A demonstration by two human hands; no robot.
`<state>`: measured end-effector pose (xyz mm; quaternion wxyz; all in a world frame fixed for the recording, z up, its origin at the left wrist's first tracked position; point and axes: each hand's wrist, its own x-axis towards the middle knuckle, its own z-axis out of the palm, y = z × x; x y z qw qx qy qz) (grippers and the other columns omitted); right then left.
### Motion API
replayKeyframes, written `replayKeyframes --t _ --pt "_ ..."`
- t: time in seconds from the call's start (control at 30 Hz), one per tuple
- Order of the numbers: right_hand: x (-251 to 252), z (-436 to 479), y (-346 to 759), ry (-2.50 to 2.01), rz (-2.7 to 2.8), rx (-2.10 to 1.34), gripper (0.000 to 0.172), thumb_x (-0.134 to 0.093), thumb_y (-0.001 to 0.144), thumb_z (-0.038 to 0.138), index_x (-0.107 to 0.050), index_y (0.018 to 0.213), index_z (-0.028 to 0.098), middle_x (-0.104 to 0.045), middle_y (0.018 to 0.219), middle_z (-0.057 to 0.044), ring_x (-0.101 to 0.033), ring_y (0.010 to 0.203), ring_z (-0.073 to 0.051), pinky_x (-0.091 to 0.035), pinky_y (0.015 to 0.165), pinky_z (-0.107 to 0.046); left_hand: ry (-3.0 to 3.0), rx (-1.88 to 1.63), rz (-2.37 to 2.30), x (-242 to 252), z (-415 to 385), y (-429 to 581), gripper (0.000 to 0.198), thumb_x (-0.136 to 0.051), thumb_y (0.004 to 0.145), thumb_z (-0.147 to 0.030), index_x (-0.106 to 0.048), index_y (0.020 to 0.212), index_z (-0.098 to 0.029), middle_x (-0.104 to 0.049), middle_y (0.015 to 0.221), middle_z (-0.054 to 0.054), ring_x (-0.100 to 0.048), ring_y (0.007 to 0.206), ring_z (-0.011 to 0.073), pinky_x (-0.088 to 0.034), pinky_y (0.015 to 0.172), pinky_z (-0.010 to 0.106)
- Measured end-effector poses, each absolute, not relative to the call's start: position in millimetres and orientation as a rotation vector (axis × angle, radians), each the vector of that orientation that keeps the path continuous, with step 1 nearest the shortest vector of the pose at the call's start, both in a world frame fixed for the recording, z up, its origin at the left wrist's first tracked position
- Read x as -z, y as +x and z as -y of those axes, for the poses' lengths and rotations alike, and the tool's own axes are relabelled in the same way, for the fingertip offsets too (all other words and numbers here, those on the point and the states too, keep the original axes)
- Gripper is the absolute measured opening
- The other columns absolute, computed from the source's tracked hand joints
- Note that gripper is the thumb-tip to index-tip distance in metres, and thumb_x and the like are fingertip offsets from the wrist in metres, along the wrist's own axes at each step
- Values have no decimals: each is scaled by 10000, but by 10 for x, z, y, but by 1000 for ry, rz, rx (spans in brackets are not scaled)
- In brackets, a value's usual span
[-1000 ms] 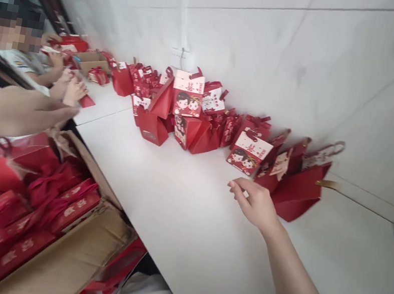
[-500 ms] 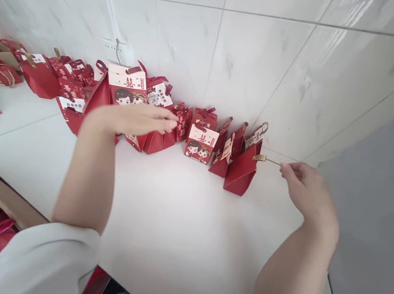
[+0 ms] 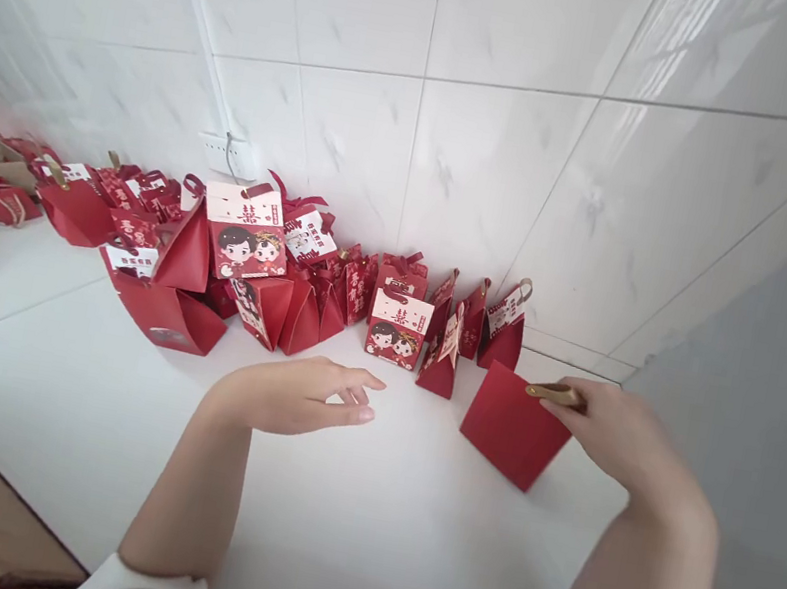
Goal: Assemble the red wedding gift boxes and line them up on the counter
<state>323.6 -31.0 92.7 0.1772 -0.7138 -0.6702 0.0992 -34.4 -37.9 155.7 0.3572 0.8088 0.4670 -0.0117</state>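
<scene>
White table (image 3: pixel 385 557) — our right hand (image 3: pixel 616 437) has the red box (image 3: pixel 512 425) by its gold strap (image 3: pixel 560 395), now pulled clear of the back-edge boxes (image 3: pixel 396 332), near the right edge, so singled out; left hand (image 3: pixel 296 394) loose, empty.

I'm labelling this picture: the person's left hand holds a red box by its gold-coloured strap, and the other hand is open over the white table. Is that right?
Not quite: the head view shows the right hand holding the red box by its gold-coloured strap. The other, the left hand, is open over the white table.
</scene>
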Motion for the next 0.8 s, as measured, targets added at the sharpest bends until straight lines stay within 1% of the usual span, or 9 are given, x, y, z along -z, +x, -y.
replayKeyframes --t 0.07,0.2,0.37,0.43,0.5,0.53,0.6,0.7,0.8 --pt "-1035 425 3161 -1983 2011 -390 259 -497 857 406 -687 735 278 -663 643 -15 -572 533 -202 -367 450 -295 2084 37 -1198 -1553 345 -379 517 -408 900 -571 -506 1337 -314 -611 1280 22 -582 1147 215 -451 893 273" --pt "-1187 479 2706 -1422 2190 -666 204 -495 895 277 -693 909 327 -714 968 43 -655 827 -173 -496 734 -298 2132 -20 -1158 -1516 234 -349 515 -465 876 -560 -528 1320 -307 -521 1390 5 -517 1233 216 -445 909 255" --pt "-1122 439 2385 -1222 2103 -715 250 -559 872 228 -603 1105 306 -700 995 20 -651 930 -173 -525 794 -314 2253 -2 -1191 -1417 161 -232 675 -611 747 -592 -494 1351 -314 -502 1397 19 -495 1229 270 -446 844 275" --pt "-1095 471 2401 -1178 2143 -696 409 -601 842 208 -527 1231 311 -678 1072 0 -640 969 -188 -534 810 -343 2284 47 -1135 -1373 165 -187 576 -638 738 -530 -577 1259 -291 -596 1270 33 -573 1089 257 -438 768 272" --pt "-1093 511 2420 -1089 2232 -694 472 -560 853 157 -491 1289 324 -640 1168 -11 -629 997 -188 -535 837 -365 2306 73 -1089 -1330 166 -137 344 -598 781 -451 -669 1053 -254 -674 988 30 -608 828 205 -401 644 266" --pt "-1100 527 2416 -1041 2265 -687 476 -525 865 134 -489 1298 328 -625 1196 -14 -624 1006 -186 -534 848 -371 2318 84 -1084 -1309 162 -111 247 -567 803 -423 -678 908 -229 -650 815 21 -569 688 176 -362 579 267" --pt "-1115 540 2376 -946 2303 -662 465 -490 881 118 -501 1297 326 -603 1230 -24 -612 1034 -187 -528 865 -374 2341 101 -1096 -1270 140 -60 277 -525 826 -399 -571 651 -190 -481 578 -3 -412 508 131 -265 493 276" --pt "-1112 515 2288 -871 2352 -621 384 -535 877 128 -567 1217 303 -594 1234 -36 -610 1035 -189 -520 855 -349 2367 84 -1063 -1236 91 -13 379 -522 825 -384 -378 545 -173 -305 528 -20 -263 467 107 -180 464 283" --pt "-1075 471 2263 -996 2371 -547 180 -549 882 138 -635 996 247 -661 1049 -29 -640 874 -172 -513 755 -315 2396 27 -1027 -1253 56 -20 371 -517 827 -350 -349 551 -168 -284 537 -21 -247 489 104 -167 471 277"
